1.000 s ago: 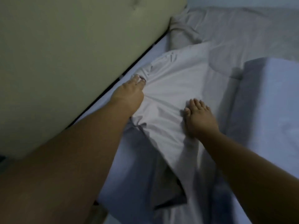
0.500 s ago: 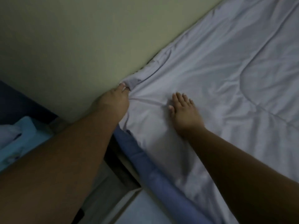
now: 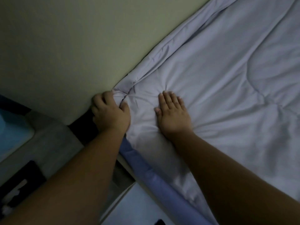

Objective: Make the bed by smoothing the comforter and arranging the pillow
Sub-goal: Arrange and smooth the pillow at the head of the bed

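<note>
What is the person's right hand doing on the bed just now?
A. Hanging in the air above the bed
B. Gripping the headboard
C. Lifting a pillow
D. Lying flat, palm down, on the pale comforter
D: the right hand lies flat with fingers spread on the comforter, creases fanning out around it, while the left hand bunches the comforter's corner beside the headboard.

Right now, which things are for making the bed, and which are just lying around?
For the job:
- comforter, pale grey, being smoothed
- left hand, gripping its corner by the headboard
- right hand, flat on top
- blue sheet edge underneath

Just lying about:
- light blue thing, far left
- dark object on the floor

No pillow in view.
</note>
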`<state>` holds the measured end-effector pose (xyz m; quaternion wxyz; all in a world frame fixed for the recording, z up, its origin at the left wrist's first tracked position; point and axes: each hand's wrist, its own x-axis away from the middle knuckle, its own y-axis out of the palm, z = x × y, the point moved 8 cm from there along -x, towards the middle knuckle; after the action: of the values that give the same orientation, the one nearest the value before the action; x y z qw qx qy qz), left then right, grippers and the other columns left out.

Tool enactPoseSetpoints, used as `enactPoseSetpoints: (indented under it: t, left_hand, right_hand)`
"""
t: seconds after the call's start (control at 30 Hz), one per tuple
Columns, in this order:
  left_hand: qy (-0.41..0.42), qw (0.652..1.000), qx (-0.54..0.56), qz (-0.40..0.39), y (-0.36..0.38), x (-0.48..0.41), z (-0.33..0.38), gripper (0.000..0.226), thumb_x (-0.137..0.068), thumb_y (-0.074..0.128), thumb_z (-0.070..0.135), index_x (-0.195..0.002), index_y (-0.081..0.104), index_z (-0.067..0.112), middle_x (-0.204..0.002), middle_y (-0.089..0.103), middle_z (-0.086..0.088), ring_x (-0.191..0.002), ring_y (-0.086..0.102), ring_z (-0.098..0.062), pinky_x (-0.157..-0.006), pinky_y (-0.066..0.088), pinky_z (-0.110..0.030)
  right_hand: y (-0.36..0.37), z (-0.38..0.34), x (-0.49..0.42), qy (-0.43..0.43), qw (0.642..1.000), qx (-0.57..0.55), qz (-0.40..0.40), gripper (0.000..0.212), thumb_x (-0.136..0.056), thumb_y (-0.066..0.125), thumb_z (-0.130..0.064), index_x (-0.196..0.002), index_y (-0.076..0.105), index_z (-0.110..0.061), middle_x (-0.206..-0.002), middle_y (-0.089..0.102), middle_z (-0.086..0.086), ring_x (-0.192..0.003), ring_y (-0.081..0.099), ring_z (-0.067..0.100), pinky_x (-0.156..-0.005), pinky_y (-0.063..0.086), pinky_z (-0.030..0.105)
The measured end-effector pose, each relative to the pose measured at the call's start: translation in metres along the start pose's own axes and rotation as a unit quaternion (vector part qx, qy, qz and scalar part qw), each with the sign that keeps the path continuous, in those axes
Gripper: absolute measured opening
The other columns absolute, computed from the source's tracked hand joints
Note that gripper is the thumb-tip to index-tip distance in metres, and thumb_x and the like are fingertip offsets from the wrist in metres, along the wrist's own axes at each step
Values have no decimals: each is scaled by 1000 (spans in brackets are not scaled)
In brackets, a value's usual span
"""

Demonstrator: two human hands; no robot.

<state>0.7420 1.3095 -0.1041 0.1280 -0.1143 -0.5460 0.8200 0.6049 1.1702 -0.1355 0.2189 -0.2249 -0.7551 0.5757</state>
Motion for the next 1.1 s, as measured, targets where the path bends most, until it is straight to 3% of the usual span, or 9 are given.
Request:
enactPoseSetpoints:
  t: [0.07,0.13,0.27,0.43,0.6,0.67,0.8,1.1]
  left_hand:
    - [-101,993,59,-28,15,6,-11,46,-87,52,40,-129,35,32,-135,31,-16,-109,46,-42,-90,46,-52]
    - [-143,981,124,-39,22,0,-14,41,-90,52,35,-126,34,35,-132,35,-20,-104,53,-44,-90,48,-53]
    - [-88,989,106,-51,17,-13,-13,34,-93,52,25,-125,40,23,-128,44,-24,-101,58,-45,-82,49,-46]
    - [-86,990,89,-67,18,-15,-26,32,-94,51,27,-124,38,26,-130,43,-24,-101,58,-45,-79,50,-48]
    - [-101,990,-66,-69,9,-4,-17,49,-89,53,43,-130,30,30,-133,35,-24,-116,42,-43,-92,39,-50]
    - [-74,991,-105,-41,-1,1,-1,56,-86,55,41,-133,28,28,-137,31,-23,-121,36,-42,-98,34,-48]
    - [57,993,-96,-34,-14,10,68,64,-85,54,32,-142,28,21,-150,24,-15,-135,26,-37,-110,24,-48]
    - [233,964,-107,-72,-11,92,257,63,-94,42,41,-149,19,23,-159,13,-3,-145,11,-31,-119,12,-47]
  right_hand:
    - [1,1,-1,3,1000,1,-5,58,-99,9,-42,-151,11,-16,-160,10,3,-148,2,18,-114,-10,31]
    - [2,1,-1,5,1000,-3,-12,56,-101,14,-41,-151,8,-17,-160,6,2,-148,-1,17,-115,-11,31]
    - [3,-7,1,12,999,-24,-19,57,-101,11,-44,-151,4,-18,-160,0,0,-147,-6,15,-118,-10,32]
    - [11,-21,5,8,998,-37,-46,59,-100,6,-47,-151,-1,-19,-160,-7,0,-146,-12,14,-118,-10,34]
    - [2,-15,4,-4,997,-43,-71,58,-101,12,-45,-152,3,-17,-160,-2,2,-147,-7,15,-117,-10,32]
    - [-11,-13,5,-11,996,-52,-77,58,-102,13,-44,-152,5,-15,-160,1,3,-147,-5,16,-117,-9,32]
    - [-51,13,9,-1,997,-59,-41,58,-102,15,-42,-151,7,-13,-160,4,5,-148,-3,19,-118,-6,34]
    - [-161,167,69,74,996,-34,35,59,-102,16,-44,-151,10,-13,-160,7,5,-148,-1,21,-119,-2,38]
